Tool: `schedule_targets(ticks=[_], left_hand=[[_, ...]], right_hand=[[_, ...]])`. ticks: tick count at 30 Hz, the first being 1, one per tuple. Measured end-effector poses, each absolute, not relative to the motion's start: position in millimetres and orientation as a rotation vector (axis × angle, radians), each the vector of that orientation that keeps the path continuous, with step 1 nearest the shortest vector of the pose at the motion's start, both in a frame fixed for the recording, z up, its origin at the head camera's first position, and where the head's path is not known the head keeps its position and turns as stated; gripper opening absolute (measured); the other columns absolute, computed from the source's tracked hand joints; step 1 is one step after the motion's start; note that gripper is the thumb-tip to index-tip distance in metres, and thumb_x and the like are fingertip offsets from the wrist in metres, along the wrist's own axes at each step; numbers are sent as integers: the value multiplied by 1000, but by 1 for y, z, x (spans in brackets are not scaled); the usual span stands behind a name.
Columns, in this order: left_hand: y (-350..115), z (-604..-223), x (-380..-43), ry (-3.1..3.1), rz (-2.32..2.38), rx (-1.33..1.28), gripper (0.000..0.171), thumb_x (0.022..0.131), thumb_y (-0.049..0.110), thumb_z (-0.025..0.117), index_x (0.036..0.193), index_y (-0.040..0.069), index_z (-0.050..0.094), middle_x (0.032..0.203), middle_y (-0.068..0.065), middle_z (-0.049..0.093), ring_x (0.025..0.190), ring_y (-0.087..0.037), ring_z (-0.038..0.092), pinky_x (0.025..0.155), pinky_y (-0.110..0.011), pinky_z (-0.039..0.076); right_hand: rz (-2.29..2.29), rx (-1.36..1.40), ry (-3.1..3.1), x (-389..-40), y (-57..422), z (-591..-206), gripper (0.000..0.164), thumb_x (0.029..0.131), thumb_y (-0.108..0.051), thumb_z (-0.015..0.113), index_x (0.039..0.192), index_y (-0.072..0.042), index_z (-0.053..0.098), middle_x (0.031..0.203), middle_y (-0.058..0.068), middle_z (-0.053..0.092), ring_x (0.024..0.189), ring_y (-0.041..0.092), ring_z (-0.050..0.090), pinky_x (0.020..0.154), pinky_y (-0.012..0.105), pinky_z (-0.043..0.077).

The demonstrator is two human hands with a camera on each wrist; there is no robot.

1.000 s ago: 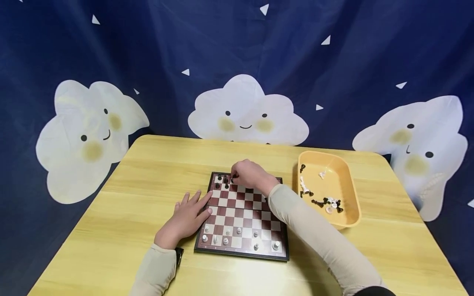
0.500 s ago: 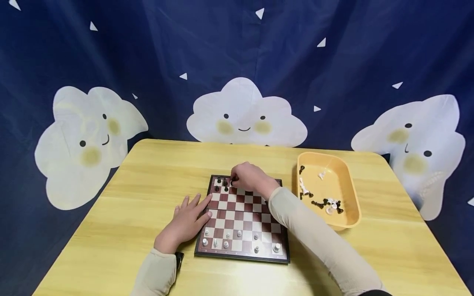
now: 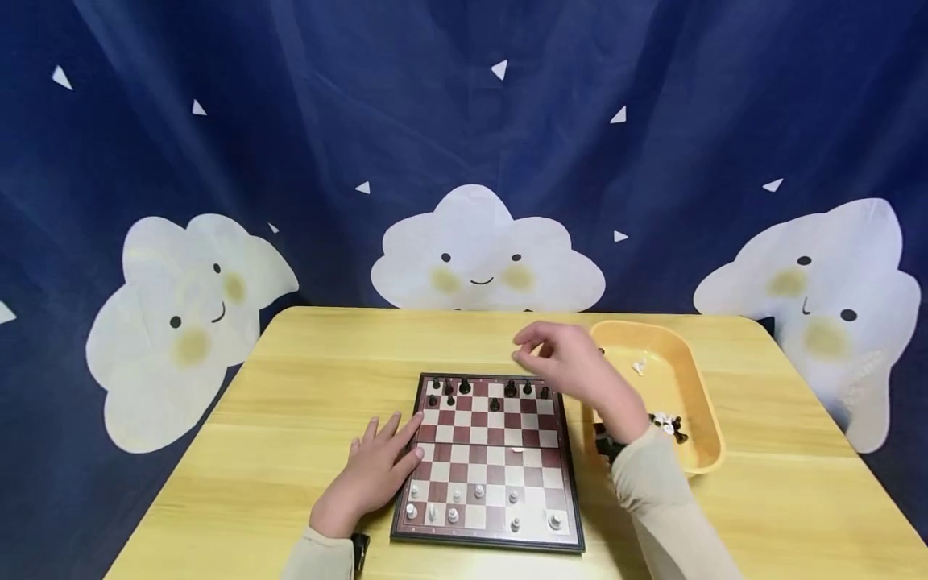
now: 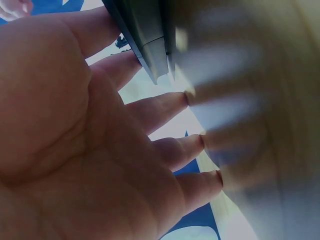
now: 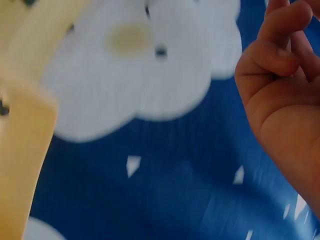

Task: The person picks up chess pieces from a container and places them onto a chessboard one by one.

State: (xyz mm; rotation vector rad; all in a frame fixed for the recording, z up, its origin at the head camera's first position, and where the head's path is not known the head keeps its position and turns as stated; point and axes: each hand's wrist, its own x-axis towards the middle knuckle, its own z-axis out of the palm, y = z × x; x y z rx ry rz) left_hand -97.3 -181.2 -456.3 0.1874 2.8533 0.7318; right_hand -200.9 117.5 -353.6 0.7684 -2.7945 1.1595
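Note:
A magnetic chessboard (image 3: 500, 461) lies on the table. My left hand (image 3: 373, 471) rests at its left edge, thumb and index finger touching the frame; in the left wrist view the straight fingers (image 4: 160, 107) reach to the dark board edge (image 4: 150, 45). My right hand (image 3: 569, 362) hovers past the board's far right corner, beside the yellow bin (image 3: 696, 403). Its fingers are loosely bent, with a gap between thumb and index finger and nothing seen in it. Several black chess pieces (image 3: 465, 386) stand along the far rows, several white ones (image 3: 453, 515) along the near rows.
Loose black and white pieces (image 3: 665, 423) lie in the bin, partly hidden by my right forearm. Behind the wooden table (image 3: 348, 346) hangs a blue curtain (image 3: 435, 105) with cloud prints.
My right hand has let go of a black piece on the far row and moved right toward the bin. My left hand stays at the board's edge. The head view has tilted up.

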Motion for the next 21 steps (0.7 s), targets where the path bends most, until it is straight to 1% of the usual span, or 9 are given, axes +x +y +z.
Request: schedule_targets(ticks=[4,7,12,15,21], left_hand=[[-183,-456,-93,2874,747,175,53,99,38,48,149,25,36,152,-18,29,139,-51,12,103,-72,10],[-184,-457,-94,2859,736,179,54,100,39,47,150,26,34,153,-18,27,139,-50,11,103,-71,9],[-183,-458,-97,2853,736,185,54,100,40,46,151,26,32,154,-18,26,140,-49,9,104,-70,9],[-181,-457,-100,2847,745,192,54,100,40,46,151,26,32,154,-18,26,140,-49,9,104,-70,9],[-182,-455,-101,2828,728,204,55,100,40,45,152,25,29,154,-19,24,140,-50,8,104,-70,9]], right_hand=[[1201,601,-2677,-193,154,-348,19,88,-28,69,99,-14,70,85,-4,68,68,13,60,58,28,49],[1211,457,-2628,-191,178,-350,18,88,-31,70,97,-15,71,83,-2,69,65,13,58,54,25,46],[1225,280,-2622,-192,207,-350,24,88,-36,68,97,-14,71,84,2,68,65,12,58,53,22,45],[1191,230,-2724,-190,221,-349,30,89,-39,67,100,-11,70,86,5,68,67,14,59,56,25,47],[1080,224,-2987,-189,235,-355,41,88,-43,66,105,-6,67,92,8,68,78,19,60,69,34,47]])
